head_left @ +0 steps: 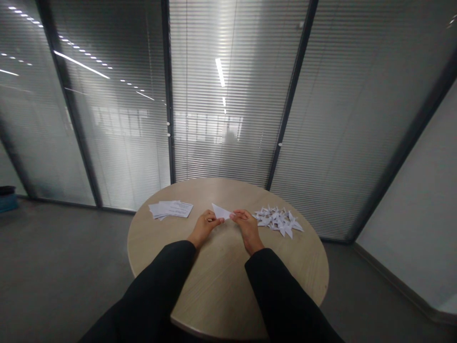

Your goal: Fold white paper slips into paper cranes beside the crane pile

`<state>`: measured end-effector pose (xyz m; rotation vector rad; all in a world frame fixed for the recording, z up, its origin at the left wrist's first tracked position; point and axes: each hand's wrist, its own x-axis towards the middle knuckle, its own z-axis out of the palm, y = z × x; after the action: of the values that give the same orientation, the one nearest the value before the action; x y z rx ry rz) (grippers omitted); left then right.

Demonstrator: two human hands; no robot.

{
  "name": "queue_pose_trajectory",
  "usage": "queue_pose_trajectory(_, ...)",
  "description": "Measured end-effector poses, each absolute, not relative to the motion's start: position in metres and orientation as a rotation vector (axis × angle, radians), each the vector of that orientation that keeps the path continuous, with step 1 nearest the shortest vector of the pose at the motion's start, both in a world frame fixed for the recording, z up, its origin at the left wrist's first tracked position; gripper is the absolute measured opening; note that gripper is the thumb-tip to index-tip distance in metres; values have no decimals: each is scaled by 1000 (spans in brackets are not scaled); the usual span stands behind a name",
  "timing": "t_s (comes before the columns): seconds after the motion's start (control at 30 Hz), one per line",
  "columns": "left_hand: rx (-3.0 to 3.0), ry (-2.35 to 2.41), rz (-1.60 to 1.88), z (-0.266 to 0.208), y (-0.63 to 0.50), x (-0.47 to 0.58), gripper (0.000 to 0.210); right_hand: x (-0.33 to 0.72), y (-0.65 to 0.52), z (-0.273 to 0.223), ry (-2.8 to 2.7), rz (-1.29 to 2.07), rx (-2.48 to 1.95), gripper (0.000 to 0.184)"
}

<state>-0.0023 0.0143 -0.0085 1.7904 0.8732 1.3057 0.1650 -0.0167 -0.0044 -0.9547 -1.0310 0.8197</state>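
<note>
**White folded-paper triangle (221,211) was pinched between two hands**

The left hand (205,227) had its fingers curled inward, thumb and fingertips closed on the paper's lower left side. The right hand (247,229) gripped the other end between thumb and fingertips, its remaining fingers loosely bent. One sharp corner of the triangle pointed up and leftward, clear of both hands. Long black sleeves (167,267) covered the arms to the wrists.

The paper was over a round, pale wood-grain table (221,281), nearer the far edge than the near one and about midway between the left and right edges; whether it touched the surface could not be told.

Just beside the right hand, toward the table's right edge, lay a heap of pointed white folded-paper pieces (278,220). Near the far left edge, apart from the left hand, was an overlapping stack of white paper slips (171,209) with dark printed lines.

Behind the far edge stood glass panels with pale horizontal blinds (223,157), set in dark upright frames (169,95). Grey floor (71,267) spread around the table.
</note>
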Motion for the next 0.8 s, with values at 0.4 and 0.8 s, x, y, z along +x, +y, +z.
queue_pose_trajectory(0.4, 1782, 887, 1321, -10, 15, -3, 32, 165, -22, 1, -1040, 879, -949, 36)
queue_pose_trajectory(0.8, 1720, 934, 1432, -13, 20, -5, 31, 161, -21, -3, -1160, 972, -915, 37)
